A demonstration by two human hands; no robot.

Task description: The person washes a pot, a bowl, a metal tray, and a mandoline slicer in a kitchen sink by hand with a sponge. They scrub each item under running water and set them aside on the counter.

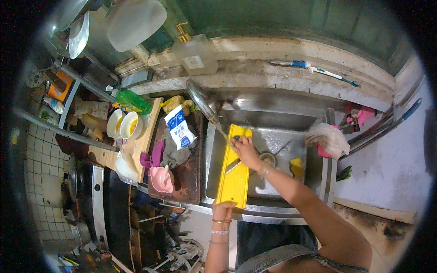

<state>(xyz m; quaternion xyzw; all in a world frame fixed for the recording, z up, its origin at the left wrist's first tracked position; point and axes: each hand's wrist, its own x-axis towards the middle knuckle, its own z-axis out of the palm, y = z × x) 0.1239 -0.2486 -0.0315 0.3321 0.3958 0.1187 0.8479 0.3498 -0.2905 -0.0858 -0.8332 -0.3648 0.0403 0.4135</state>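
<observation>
A yellow mandoline slicer (pixel 235 181) with a slanted metal blade (pixel 233 166) lies lengthwise over the steel sink (pixel 273 191). My left hand (pixel 223 210) grips its near end at the sink's front edge. Towards the far end, my right hand (pixel 247 152) presses on the slicer's face. A small dark thing (pixel 236 137) shows under its fingertips, mostly covered, too small to name. Water runs from the metal faucet (pixel 203 104) onto the slicer beside these fingers. Below my right wrist sits the sink drain (pixel 267 159), and a yellow piece (pixel 296 167) lies on the sink floor.
Left of the sink, a dark board (pixel 184 191) holds a pink cup (pixel 161 179), a grey cloth (pixel 175 153) and a blue-and-white packet (pixel 181 128). Two bowls (pixel 130 125) stand beyond. A whitish cloth (pixel 327 140) hangs at the sink's right. A knife (pixel 288 63) lies on the ledge.
</observation>
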